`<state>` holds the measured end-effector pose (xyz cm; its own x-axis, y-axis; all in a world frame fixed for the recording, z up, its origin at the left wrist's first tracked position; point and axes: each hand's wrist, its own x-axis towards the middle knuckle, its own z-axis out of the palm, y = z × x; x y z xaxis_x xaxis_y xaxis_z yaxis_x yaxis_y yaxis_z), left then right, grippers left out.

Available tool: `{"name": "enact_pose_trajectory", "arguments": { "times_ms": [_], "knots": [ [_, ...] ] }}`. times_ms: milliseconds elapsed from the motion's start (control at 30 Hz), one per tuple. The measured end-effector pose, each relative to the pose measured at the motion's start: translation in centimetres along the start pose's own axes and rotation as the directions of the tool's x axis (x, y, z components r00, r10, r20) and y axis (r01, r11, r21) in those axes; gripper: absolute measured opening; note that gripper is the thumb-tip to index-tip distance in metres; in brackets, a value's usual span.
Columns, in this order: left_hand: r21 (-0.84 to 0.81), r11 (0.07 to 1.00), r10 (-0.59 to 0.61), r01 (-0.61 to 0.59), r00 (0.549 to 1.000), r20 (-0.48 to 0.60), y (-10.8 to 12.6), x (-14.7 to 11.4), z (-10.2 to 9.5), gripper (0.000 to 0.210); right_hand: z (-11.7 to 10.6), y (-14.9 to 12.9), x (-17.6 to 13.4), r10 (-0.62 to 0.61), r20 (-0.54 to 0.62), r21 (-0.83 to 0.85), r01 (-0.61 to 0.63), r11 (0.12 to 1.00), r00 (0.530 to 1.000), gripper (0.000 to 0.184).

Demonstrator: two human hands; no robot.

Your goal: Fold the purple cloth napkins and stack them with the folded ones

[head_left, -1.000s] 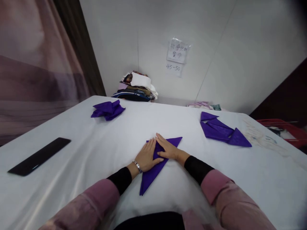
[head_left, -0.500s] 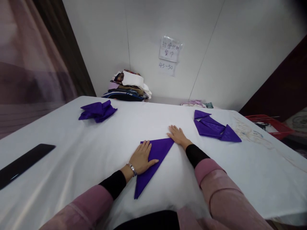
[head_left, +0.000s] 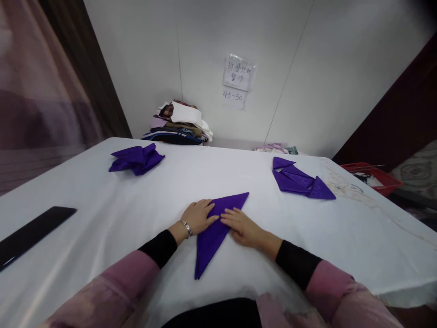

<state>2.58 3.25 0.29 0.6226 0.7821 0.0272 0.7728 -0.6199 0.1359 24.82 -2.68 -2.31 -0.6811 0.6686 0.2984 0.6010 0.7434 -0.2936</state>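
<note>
A purple cloth napkin (head_left: 212,241), folded into a triangle, lies flat on the white-covered table in front of me. Its long edge faces my right, with one point toward the far right and another toward me. My left hand (head_left: 198,217) rests on its left side, fingers extended over the cloth and thumb pointing right. My right hand (head_left: 244,228) lies across the long edge near its middle, fingertips on the cloth. Both hands are open, and part of the napkin's left edge is hidden under the left one.
Crumpled purple cloth (head_left: 138,159) lies at the far left, folded purple napkins (head_left: 297,178) at the right. A flat black object (head_left: 34,232) sits on the left side. Piled clothes (head_left: 182,123) stand by the wall, a red basket (head_left: 389,182) beyond the right edge.
My right hand has moved from the napkin's far right point down to the middle of its long edge. My left hand has shifted slightly and stays on the cloth.
</note>
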Motion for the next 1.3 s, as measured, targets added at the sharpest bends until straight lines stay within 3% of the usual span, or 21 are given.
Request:
{"name": "enact_pose_trajectory", "arguments": {
  "times_ms": [100, 300, 433, 600, 767, 867, 933, 1000, 1100, 1200, 1300],
  "knots": [
    [0.071, 0.997, 0.025, -0.023, 0.999, -0.024, -1.1, -0.5, -0.9, 0.041, 0.2, -2.4, 0.4, -0.072, 0.046, -0.025, 0.073, 0.997, 0.996, 0.047],
    [0.071, 0.992, -0.092, 0.1, 0.99, -0.107, -3.0, -4.2, -0.9, 0.034, 0.2, -2.9, 2.1, -0.166, 0.065, -0.045, 0.169, 0.985, 0.984, 0.043],
    [0.02, 0.991, -0.124, 0.129, 0.978, -0.169, -3.1, -5.9, -0.5, 0.035, 1.4, -4.2, 2.7, -0.238, 0.033, -0.029, 0.239, 0.971, 0.971, 0.041],
    [0.034, 0.989, -0.136, 0.144, 0.975, -0.173, -3.0, -6.3, -0.2, 0.037, 2.4, -6.2, 3.0, -0.276, -0.013, -0.037, 0.276, 0.961, 0.961, 0.036],
    [-0.006, 0.991, -0.131, 0.132, 0.976, -0.176, -3.6, -6.4, 0.2, 0.041, 2.6, -6.9, 2.8, -0.267, -0.149, 0.025, 0.274, 0.961, 0.952, 0.028],
    [-0.03, 0.997, -0.075, 0.071, 0.981, -0.18, -4.1, -6.4, 0.1, 0.045, 2.1, -6.7, 2.7, -0.162, -0.196, 0.242, 0.208, 0.948, 0.967, 0.028],
    [-0.072, 0.997, -0.001, -0.012, 0.983, -0.185, -4.4, -6.1, -0.2, 0.045, 1.6, -6.4, 3.0, 0.005, -0.192, 0.453, 0.084, 0.887, 0.981, 0.026],
    [-0.154, 0.984, 0.064, -0.092, 0.982, -0.179, -4.6, -5.7, -0.5, 0.038, 0.8, -5.7, 3.7, 0.24, -0.126, 0.656, -0.101, 0.748, 0.962, 0.021],
    [-0.317, 0.942, 0.065, -0.112, 0.986, -0.156, -4.7, -5.0, -1.1, 0.023, -0.4, -3.7, 5.7, 0.533, -0.006, 0.857, -0.27, 0.439, 0.846, 0.019],
    [-0.445, 0.895, -0.063, -0.011, 0.987, -0.151, -4.8, -4.5, -1.6, 0.036, -1.4, -0.9, 8.1, 0.658, 0.055, 0.93, -0.279, 0.24, 0.751, 0.025],
    [-0.543, 0.835, -0.191, 0.094, 0.974, -0.126, -4.7, -4.4, -1.7, 0.041, -1.7, 1.9, 10.1, 0.705, 0.139, 0.928, -0.339, 0.152, 0.695, 0.031]
  ]
}}
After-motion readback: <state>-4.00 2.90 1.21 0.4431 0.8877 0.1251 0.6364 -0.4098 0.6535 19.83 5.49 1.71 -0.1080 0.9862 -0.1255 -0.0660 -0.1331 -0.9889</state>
